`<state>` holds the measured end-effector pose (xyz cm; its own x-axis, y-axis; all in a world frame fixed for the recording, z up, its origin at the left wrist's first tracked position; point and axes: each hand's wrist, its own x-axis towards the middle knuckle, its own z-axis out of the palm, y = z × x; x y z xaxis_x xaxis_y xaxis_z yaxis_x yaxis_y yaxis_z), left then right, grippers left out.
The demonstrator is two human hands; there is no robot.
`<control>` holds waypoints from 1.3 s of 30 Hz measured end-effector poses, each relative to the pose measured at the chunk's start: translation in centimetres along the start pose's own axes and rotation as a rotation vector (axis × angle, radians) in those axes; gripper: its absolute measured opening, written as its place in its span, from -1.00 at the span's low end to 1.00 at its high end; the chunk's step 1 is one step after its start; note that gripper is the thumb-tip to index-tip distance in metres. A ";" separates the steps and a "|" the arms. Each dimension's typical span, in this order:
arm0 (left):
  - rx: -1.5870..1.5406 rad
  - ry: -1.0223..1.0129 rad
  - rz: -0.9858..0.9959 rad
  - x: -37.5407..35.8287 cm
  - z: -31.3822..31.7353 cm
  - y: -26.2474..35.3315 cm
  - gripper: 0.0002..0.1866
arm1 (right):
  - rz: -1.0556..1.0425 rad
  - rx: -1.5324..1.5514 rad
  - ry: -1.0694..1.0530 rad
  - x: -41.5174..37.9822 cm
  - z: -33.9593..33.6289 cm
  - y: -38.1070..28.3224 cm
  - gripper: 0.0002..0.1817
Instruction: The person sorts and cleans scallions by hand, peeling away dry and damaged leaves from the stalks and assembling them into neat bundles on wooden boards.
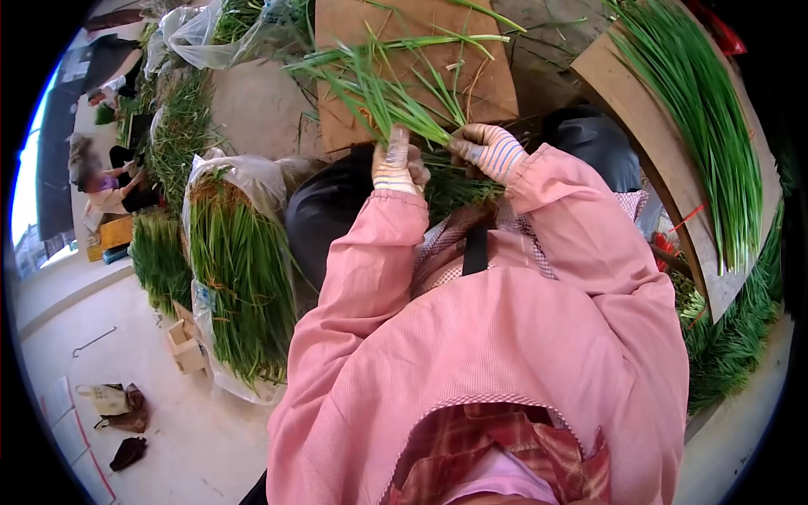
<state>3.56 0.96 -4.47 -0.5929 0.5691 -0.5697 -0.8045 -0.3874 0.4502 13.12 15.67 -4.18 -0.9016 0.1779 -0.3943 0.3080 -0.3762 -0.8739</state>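
Note:
Both of my hands wear striped cloth gloves, with pink sleeves down to the wrists. My left hand [397, 164] is closed around a bunch of long green chive-like stalks [383, 93], whose leaves fan up and to the left over a brown cardboard sheet [488, 88]. My right hand [491, 151] grips the same bunch just to the right, near the lower ends of the stalks. The stalk bases are hidden behind my hands and lap.
A clear plastic bag full of green stalks [240, 269] stands at my left. More stalks lie on a cardboard tray [703, 126] at the right and in piles [177, 135] behind. Another person [101, 181] sits far left. Small items lie on the concrete floor [118, 404].

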 end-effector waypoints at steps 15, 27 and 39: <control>0.561 0.248 0.245 -2.5 2.3 -1.5 -0.83 | 0.152 0.046 -0.274 0.7 0.4 -0.5 -0.75; 0.494 0.336 0.640 -4.2 2.5 0.4 -0.82 | -0.075 -0.993 -0.224 0.6 0.5 1.4 -0.74; 0.557 0.346 0.415 -3.9 2.7 -2.5 -0.80 | -0.467 -0.652 -0.074 -1.7 2.2 2.6 -0.77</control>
<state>7.95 1.65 -1.53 -0.8929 0.1623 -0.4199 -0.4318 -0.0452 0.9008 14.81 12.39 -5.12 -0.9918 0.1161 0.0531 -0.0115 0.3331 -0.9428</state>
